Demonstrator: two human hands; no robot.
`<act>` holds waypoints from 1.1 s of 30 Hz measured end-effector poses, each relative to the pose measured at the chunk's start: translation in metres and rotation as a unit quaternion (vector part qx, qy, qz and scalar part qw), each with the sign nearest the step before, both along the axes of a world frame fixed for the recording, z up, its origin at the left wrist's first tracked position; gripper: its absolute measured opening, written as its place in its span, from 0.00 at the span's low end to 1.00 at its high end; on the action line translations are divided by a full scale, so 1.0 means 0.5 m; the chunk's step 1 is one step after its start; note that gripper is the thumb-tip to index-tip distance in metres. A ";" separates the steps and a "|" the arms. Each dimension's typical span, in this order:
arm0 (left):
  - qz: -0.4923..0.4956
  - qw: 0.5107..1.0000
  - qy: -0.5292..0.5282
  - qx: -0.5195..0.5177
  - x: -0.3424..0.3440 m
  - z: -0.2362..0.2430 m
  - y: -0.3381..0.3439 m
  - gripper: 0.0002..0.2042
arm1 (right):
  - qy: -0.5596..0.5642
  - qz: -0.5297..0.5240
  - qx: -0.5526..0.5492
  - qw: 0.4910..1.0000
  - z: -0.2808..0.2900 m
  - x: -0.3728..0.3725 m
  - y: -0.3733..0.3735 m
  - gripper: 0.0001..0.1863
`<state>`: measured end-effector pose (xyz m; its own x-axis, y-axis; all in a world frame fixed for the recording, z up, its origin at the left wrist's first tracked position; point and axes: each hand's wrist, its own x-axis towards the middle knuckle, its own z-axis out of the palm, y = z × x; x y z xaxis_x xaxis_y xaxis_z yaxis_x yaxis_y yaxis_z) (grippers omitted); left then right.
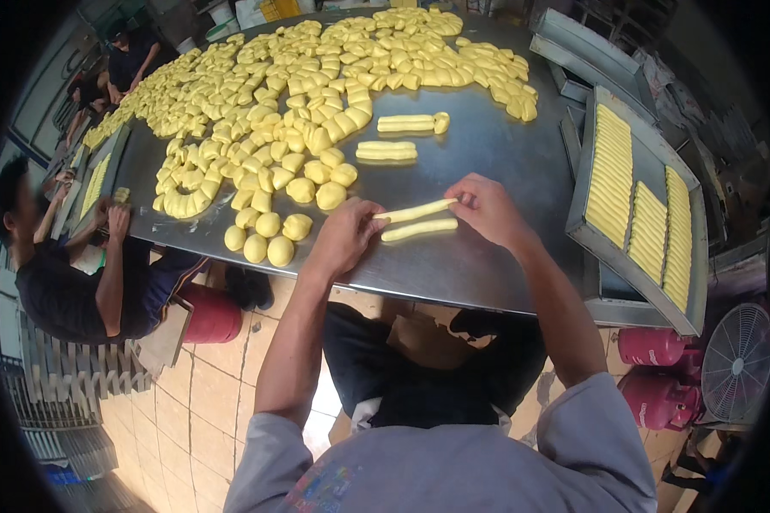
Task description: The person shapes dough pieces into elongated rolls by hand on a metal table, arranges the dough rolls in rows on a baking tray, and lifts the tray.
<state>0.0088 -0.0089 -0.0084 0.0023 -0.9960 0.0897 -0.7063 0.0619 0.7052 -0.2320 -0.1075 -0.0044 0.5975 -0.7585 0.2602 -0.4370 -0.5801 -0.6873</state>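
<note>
Near the front edge of the metal surface (496,154), a yellow dough rope (416,210) spans between the left hand (344,238) and the right hand (488,209), each grip narrow and pinching an end. A second rope (419,229) lies just beside it, toward the person. Farther off lie two small groups of rolls (387,146); dough balls (255,248) sit to the left, a broad spread of dough pieces (316,64) behind. At right, a tray (650,167) holds columns of dough sticks (609,175).

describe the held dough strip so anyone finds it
On the grey metal table, find the wearer's bare left hand and right hand. The pale yellow dough strip between them, unlike the similar yellow strip just below, is pinched at both ends.
</note>
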 end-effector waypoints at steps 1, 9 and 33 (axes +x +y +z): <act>-0.006 1.000 -0.009 -0.008 -0.004 -0.001 0.006 0.12 | 0.002 0.001 0.003 1.000 -0.006 -0.004 0.004 0.09; 0.002 0.999 -0.030 -0.035 -0.016 -0.012 0.026 0.12 | 0.002 0.029 0.031 0.999 -0.031 -0.014 0.017 0.09; 0.131 0.987 0.085 -0.046 -0.024 -0.019 0.043 0.29 | 0.055 -0.018 0.352 0.934 0.063 0.041 0.023 0.12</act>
<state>-0.0033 0.0126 -0.0177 0.2816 -0.9467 0.1564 -0.5778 -0.0371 0.8153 -0.2117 -0.0960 0.0270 0.5621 -0.7388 -0.3717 -0.5373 0.0154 -0.8432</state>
